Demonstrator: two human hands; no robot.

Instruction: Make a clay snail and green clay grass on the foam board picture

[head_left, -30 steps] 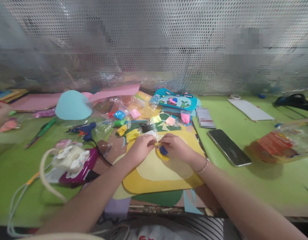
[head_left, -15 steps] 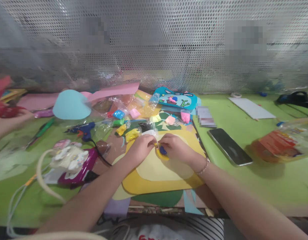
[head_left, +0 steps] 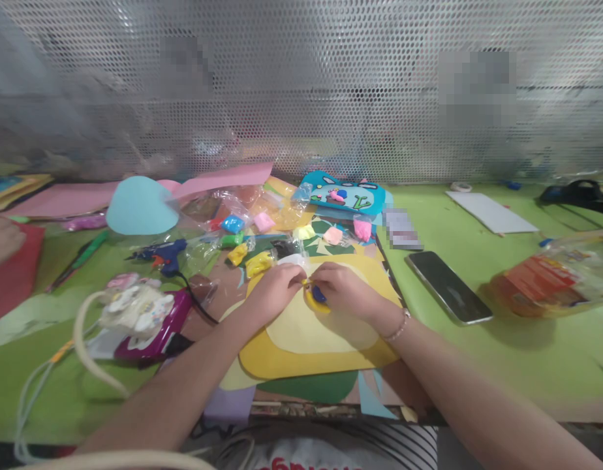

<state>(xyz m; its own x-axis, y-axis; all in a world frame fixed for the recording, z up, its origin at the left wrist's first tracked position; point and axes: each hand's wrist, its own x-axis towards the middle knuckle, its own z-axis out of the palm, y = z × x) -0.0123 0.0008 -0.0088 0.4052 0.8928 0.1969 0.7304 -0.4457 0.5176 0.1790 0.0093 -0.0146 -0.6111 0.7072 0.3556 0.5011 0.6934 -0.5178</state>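
My left hand (head_left: 280,285) and my right hand (head_left: 344,288) meet over the middle of a cream and yellow paper shape (head_left: 301,336). Between them is a small figure of yellow and blue modelling clay (head_left: 317,297), a curved yellow strip beside a dark blue lump. Fingertips of both hands are pinched at its upper yellow end; the right fingers partly cover its blue side. Just beyond my left hand lie yellow clay packets (head_left: 259,264) and a black clay packet (head_left: 286,247).
Left are a blue glue gun (head_left: 169,254), a purple-cased device (head_left: 157,333) and cables. A phone (head_left: 449,287) and a plastic jar (head_left: 551,281) lie right. Behind stands a decorated blue panel (head_left: 348,192). At far left, another person's hand (head_left: 2,241) is by red paper (head_left: 17,281).
My hands stay nearly in place, with the clay between them. At far left, the other person's hand has shifted left, and red paper now lies on the table there.
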